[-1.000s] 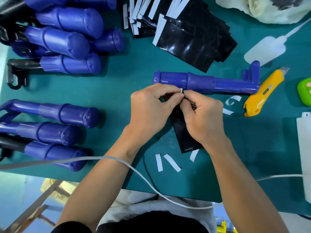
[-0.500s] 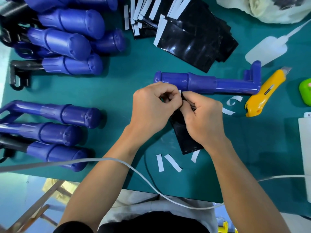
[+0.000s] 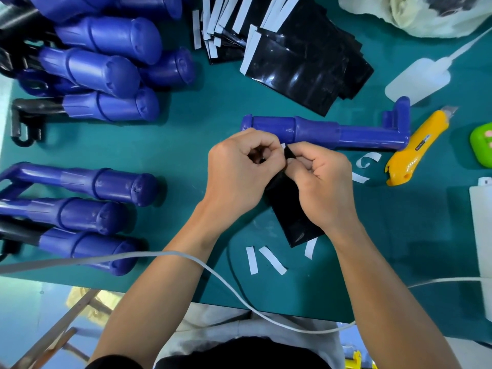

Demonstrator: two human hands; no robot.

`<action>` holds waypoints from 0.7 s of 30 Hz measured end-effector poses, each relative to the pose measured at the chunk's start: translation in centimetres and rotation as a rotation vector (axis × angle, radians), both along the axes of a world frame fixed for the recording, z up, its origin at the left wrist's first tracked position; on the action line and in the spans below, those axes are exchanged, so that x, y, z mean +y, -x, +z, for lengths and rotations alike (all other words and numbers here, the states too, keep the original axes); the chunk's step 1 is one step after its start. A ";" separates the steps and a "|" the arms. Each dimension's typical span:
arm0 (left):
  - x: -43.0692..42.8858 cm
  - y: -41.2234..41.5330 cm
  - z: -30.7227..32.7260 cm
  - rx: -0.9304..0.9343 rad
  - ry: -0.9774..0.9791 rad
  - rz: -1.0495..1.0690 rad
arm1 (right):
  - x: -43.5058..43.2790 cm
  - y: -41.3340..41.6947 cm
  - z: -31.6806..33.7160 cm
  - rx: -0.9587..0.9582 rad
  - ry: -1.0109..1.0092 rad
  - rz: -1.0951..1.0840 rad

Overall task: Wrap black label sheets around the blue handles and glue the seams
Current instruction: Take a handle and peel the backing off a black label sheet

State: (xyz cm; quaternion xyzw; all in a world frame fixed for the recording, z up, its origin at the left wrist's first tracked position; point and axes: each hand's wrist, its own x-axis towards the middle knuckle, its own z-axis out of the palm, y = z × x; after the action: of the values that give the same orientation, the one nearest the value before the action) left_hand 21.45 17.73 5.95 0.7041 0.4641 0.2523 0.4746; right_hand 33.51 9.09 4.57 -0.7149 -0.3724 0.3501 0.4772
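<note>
We read this as the peeling step: the 2 hands are pressed together at centre frame, both clamped on the top edge of 1 black label sheet [image 3: 295, 217]. The left hand [image 3: 237, 179] has its fingers curled tight, pinching the corner where a sliver of white backing shows. The right hand [image 3: 322, 187] pinches the edge just beside it. From that grip the sheet runs down toward lower centre, over the counter [image 3: 186, 145]. The blue handle [image 3: 319, 131] it is meant for lies bare just above the hands, lengthwise across the frame, and as far as we can tell the sheet does not touch it.

Next, we judge, the backing has to come off cleanly. Then the sticky edge needs lining up square along the handle's round barrel before rolling. The glue bottle [image 3: 418, 78] at upper right is there for the seam.

The sheet is thin, glossy and limp, so it is likely to crease or cling to itself. The handle is hard moulded plastic, cylindrical with a raised collar. 3 peeled white strips [image 3: 271, 259] lie flat at lower centre, papery and light
</note>
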 end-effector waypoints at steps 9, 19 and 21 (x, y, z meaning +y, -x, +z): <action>0.1 0.2 0.0 -0.001 -0.026 -0.009 | 0.0 0.2 0.4 0.132 -0.028 -0.023; -0.2 0.2 0.5 -0.066 -0.188 0.027 | -0.3 -0.4 0.6 0.169 -0.083 0.014; -0.1 0.2 0.5 -0.057 -0.196 -0.005 | -0.4 -0.3 0.5 0.127 -0.106 0.024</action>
State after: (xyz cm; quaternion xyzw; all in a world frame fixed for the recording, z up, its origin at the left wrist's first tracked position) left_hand 21.25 17.60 6.46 0.7408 0.4218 0.3151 0.4172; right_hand 33.84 8.73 5.08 -0.6605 -0.3679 0.3804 0.5327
